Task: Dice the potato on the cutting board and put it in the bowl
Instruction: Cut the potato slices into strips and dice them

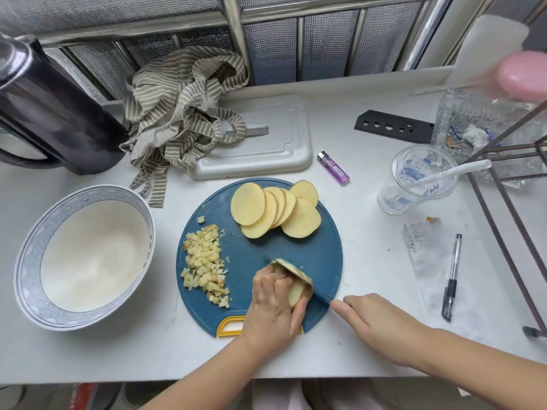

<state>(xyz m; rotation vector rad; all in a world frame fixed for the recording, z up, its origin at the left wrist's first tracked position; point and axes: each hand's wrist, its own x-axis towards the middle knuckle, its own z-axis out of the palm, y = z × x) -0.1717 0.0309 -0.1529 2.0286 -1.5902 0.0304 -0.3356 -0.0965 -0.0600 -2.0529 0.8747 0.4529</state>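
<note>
At the far left a white bowl (27,261) stands on the counter just beside the round blue cutting board (319,255). On the board's left side lies a pile of diced potato (204,261), and fanned potato slices (275,208) rest at its top. Near the front edge, the left hand (273,306) curls its fingers over a potato piece (299,292). The knife (291,270) cuts into it, its handle gripped by the right hand (376,324). A pen (451,276) lies farther right.

Cutting board (322,247) – matt blue plastic; bowl (88,255) – glossy glazed ceramic; striped cloth (183,113) crumpled; knife blade (299,276) shiny metal.
</note>
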